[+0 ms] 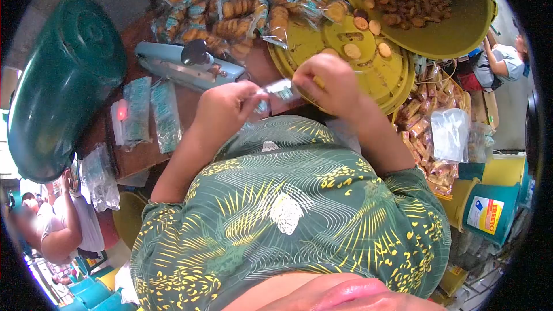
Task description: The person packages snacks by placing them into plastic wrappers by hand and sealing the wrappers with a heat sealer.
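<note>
Between my hands, in front of my chest, is a small clear plastic bag [280,90] with teal print, slightly blurred. My left hand [226,106] pinches one end of it. At the other end my right hand [329,83] is closed, its fingers on the bag's edge and smeared by motion. A light-blue bag sealer [167,68] with a black knob lies just beyond my left hand. Beyond my right hand is a yellow lid [322,37] bearing several loose round cookies [352,51].
Packed cookie bags [233,8] are heaped at the back. A yellow tub [475,29] of cookies leans at upper right. Flat printed bags [166,115] lie at left, beside a green container [63,86]. Wrapped packs [423,121] fill the right. Other people are at both sides.
</note>
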`<state>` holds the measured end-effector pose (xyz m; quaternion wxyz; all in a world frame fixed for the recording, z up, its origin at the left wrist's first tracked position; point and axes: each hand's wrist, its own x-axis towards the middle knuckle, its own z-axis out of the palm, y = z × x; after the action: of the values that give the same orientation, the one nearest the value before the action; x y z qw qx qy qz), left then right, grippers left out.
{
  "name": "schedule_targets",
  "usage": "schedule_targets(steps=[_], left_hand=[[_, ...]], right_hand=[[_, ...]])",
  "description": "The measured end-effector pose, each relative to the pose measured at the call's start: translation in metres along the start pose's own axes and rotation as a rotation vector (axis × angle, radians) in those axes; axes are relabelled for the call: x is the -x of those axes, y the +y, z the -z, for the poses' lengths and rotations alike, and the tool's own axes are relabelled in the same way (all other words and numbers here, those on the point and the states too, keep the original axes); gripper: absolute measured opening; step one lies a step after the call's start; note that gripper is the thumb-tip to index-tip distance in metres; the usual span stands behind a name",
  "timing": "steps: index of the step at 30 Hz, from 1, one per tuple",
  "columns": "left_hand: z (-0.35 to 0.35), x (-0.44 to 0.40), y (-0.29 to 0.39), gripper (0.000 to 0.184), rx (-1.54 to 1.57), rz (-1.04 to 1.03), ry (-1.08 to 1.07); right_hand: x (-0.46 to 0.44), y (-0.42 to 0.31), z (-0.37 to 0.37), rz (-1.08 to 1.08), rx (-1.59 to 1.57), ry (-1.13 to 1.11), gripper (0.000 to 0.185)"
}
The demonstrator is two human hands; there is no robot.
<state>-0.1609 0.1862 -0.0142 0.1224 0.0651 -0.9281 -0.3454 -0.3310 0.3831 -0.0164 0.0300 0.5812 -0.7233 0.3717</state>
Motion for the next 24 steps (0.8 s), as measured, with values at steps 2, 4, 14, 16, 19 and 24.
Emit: schedule_targets(steps=[2, 4, 14, 16, 19, 24], left_hand=[[-0.003, 0.004, -0.006, 0.012, 0.101, 0.075, 0.058], [-0.001, 0.008, -0.017, 0.012, 0.18, 0.063, 0.109], [0.0, 0.016, -0.029, 0.019, 0.393, 0.061, 0.214], [0.001, 0.017, -0.035, 0.018, 0.323, -0.014, 0.197], [0.004, 0.014, -0.037, 0.019, 0.242, -0.062, 0.152], [-0.003, 0.012, -0.024, 0.019, 0.46, 0.117, 0.137]], right_hand=[[-0.004, 0.038, 0.009, -0.086, 0.125, 0.037, 0.018], [-0.002, 0.072, 0.015, -0.174, 0.312, 0.04, 0.02], [0.016, 0.099, 0.012, -0.613, -0.056, 0.049, 0.031], [0.02, 0.115, 0.026, -0.634, -0.106, 0.212, 0.032], [0.025, 0.15, 0.05, -0.629, -0.012, 0.312, 0.031], [0.035, 0.16, 0.044, -0.682, -0.178, 0.138, 0.032]])
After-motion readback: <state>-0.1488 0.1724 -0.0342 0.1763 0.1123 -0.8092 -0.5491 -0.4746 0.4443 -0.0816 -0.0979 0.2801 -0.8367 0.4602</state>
